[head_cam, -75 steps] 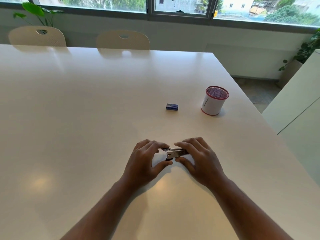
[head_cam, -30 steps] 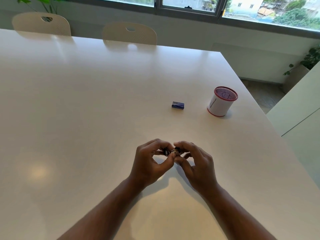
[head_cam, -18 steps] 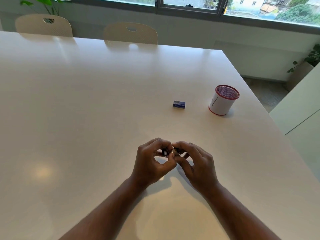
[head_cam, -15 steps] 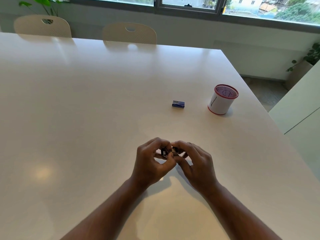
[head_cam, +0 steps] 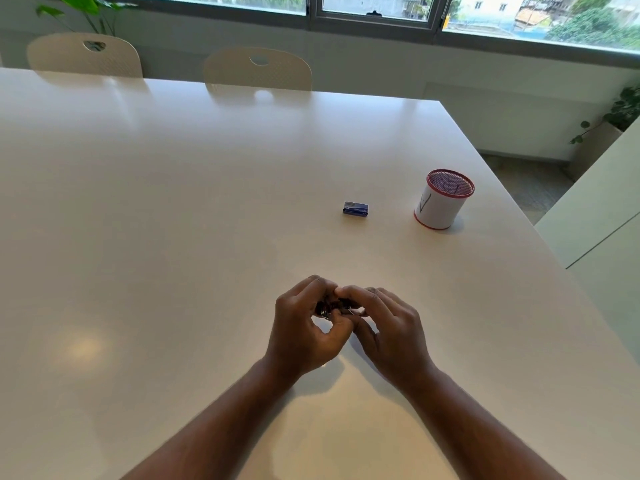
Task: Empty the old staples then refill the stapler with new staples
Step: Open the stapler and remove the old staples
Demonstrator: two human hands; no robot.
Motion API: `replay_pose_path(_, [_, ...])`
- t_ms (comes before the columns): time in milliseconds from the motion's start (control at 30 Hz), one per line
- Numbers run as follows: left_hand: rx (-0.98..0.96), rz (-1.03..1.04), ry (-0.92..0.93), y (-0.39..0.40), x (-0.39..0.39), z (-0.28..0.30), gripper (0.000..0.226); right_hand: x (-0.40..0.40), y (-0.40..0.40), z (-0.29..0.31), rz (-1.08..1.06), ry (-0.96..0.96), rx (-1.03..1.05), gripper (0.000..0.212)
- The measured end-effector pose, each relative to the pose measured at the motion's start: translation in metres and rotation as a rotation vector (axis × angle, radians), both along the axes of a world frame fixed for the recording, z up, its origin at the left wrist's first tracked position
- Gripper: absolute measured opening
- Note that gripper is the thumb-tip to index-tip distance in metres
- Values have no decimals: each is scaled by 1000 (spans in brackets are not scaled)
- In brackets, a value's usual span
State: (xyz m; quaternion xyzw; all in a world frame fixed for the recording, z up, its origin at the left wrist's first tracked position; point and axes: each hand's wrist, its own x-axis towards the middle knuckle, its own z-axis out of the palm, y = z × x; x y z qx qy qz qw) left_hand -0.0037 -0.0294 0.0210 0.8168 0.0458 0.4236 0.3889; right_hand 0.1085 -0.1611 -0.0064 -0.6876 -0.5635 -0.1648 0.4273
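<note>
A small dark stapler (head_cam: 331, 307) with metal parts is held just above the white table (head_cam: 173, 220), between both hands. My left hand (head_cam: 304, 327) grips its left end with curled fingers and thumb. My right hand (head_cam: 388, 323) pinches its right end, index finger arched over the top. Fingers hide most of the stapler, so I cannot tell whether it is hinged apart. A small blue box of staples (head_cam: 355, 208) lies closed on the table, well beyond my hands.
A white mesh cup with a red rim (head_cam: 443, 199) stands to the right of the blue box, near the table's right edge. Two pale chairs (head_cam: 258, 69) are tucked in at the far side, below the window.
The stapler has come up off the table and into both hands' fingertips, turned so that less of it shows. Over the last half second the hands have hardly shifted.
</note>
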Motion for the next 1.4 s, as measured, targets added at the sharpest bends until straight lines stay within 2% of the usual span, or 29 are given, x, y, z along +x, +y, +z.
replay_pose_path(100, [20, 51, 21, 1, 1, -4, 9, -1, -1, 3, -24, 67, 27, 32])
replay_pose_path(233, [-60, 60, 31, 0, 1, -2, 4, -2, -2, 6, -75, 212, 37, 36])
replay_pose_path(500, [-201, 87, 152, 11, 6, -10, 18, 1, -6, 10, -169, 475, 136, 40])
replay_pose_path(700, [-148, 78, 266, 19, 6, -16, 27, 4, -9, 16, -216, 690, 206, 40])
replay_pose_path(867, [-58, 51, 279, 25, 2, -16, 30, 13, -15, 17, -272, 907, 227, 45])
replay_pose_path(967, [-86, 73, 293, 27, 0, -16, 29, 23, -19, 12, -373, 889, 144, 32])
replay_pose_path(1100, [-100, 75, 303, 24, 0, -15, 31, 31, -21, 7, -476, 757, 48, 18])
replay_pose_path(1233, [-110, 84, 318, 23, -1, -13, 37, 30, -20, 5, -504, 569, -10, 17])
replay_pose_path(1400, [-242, 99, 335, 22, 1, -16, 45, 31, -18, 1, -534, 441, -115, 14])
